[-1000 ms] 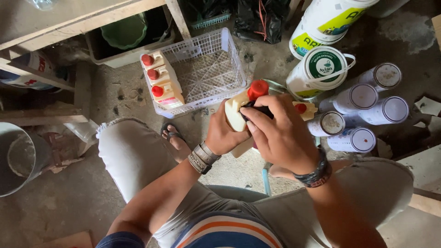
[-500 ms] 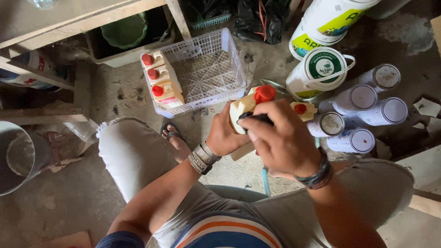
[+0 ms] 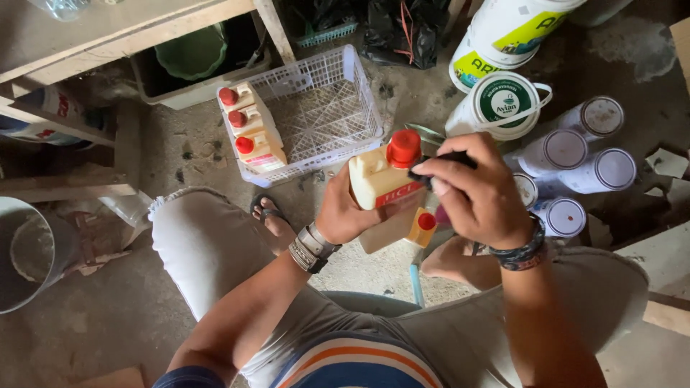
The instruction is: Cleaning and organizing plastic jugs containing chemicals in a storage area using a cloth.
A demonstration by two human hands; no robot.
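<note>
left hand (image 3: 343,212): wrapped around the body of a cream jug (image 3: 377,188), fingers closed behind it, jug held upright above the lap
right hand (image 3: 478,197): closed on a small black object (image 3: 438,164), pressed against the jug's shoulder just beside the red cap (image 3: 404,148); can't tell what the object is
jug: cream plastic, red label band, red screw cap on, held between both hands over the floor
second jug (image 3: 422,228): same kind, red cap, lower down, just behind the held one, mostly hidden
wrists: metal bracelets (image 3: 310,248) on the left, dark beaded band (image 3: 519,253) on the right
white basket (image 3: 316,115): on the floor ahead of the knees, three red-capped jugs (image 3: 251,129) lined along its left side, rest of it bare mesh
spray cans (image 3: 575,162): cluster of white-topped cans lying on the floor to the right
white buckets (image 3: 503,50): two, beyond the cans, one with a green round lid label
grey pail (image 3: 25,251): far left, on the floor
foot in sandal (image 3: 272,215): on the floor near the basket
</note>
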